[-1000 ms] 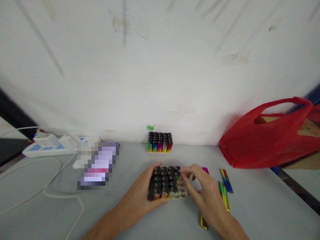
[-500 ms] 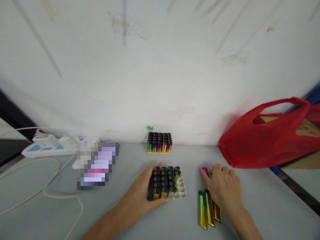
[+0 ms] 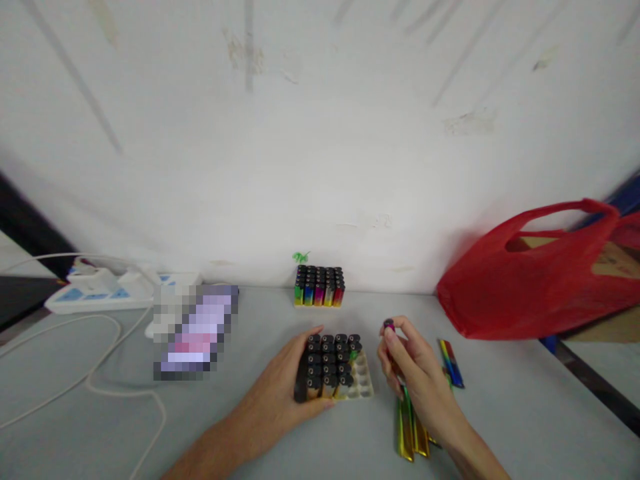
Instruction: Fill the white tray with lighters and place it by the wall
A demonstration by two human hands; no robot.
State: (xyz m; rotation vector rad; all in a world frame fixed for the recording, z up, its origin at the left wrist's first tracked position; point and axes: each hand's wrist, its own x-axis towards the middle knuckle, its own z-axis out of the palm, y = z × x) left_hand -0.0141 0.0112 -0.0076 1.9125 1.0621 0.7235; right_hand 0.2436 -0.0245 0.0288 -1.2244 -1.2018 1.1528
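My left hand [image 3: 280, 383] wraps round the near and left sides of a white cell tray [image 3: 365, 387], fingers and thumb bracing the black-topped lighters [image 3: 328, 357] standing in it. Several open cells show along the tray's right side. To the right, my right hand [image 3: 420, 377] is closed, pinching a lighter [image 3: 389, 325] upright with its dark top showing; most of its body is hidden by the fingers. Beneath that hand lie several shiny gold-green lighters [image 3: 406, 437], partly covered. Just beyond its right side rests a red-blue lighter [image 3: 451, 363].
A full block of coloured lighters [image 3: 319, 287] stands against the wall, a small green piece [image 3: 301, 257] behind it. At left are a phone with a blurred screen [image 3: 200, 330], a white power strip [image 3: 100, 293] and loose cables. A red bag [image 3: 520, 287] sits at back right.
My right hand has moved left and turned, now holding up a lighter from among the loose ones. The red-blue lighter has come into sight. My left hand and the tray stay put.
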